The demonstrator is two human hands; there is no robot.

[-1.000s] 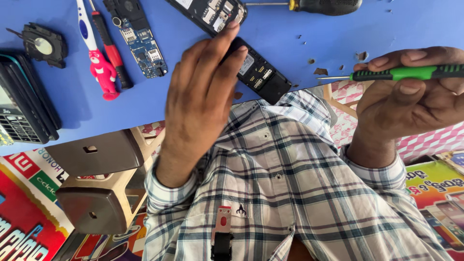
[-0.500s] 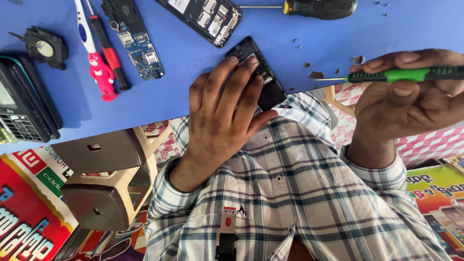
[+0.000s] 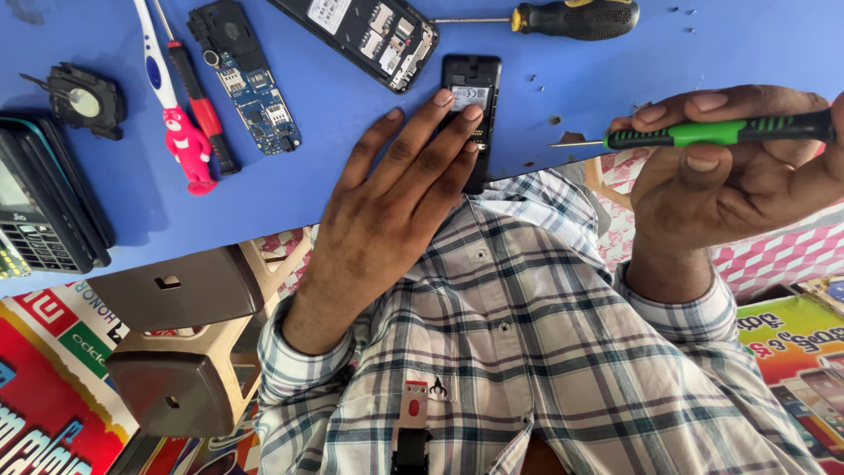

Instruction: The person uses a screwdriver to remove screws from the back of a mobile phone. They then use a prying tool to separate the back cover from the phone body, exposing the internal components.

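Observation:
My left hand [image 3: 387,211] lies flat on the blue table [image 3: 352,132], back up, with its fingertips resting on the lower half of a small black phone piece [image 3: 471,84] that lies upright near the table edge. My right hand [image 3: 730,176] is closed around a green-handled screwdriver [image 3: 721,132], held level above the table edge. Its thin tip points left toward the black piece and stays apart from it. My checked shirt fills the lower middle of the view.
On the table lie an open phone body with bare slots [image 3: 360,31], a blue circuit board [image 3: 246,75], a toothbrush [image 3: 171,105], a red-handled screwdriver [image 3: 202,105], a black-and-yellow screwdriver [image 3: 563,18], a round black part [image 3: 83,97], a black keypad device [image 3: 44,202] and tiny screws [image 3: 554,119]. Brown stools [image 3: 176,334] stand below left.
The black phone piece has turned from slanted to upright under my left fingers, and my left hand has flattened and drawn back. My right hand and screwdriver have held still.

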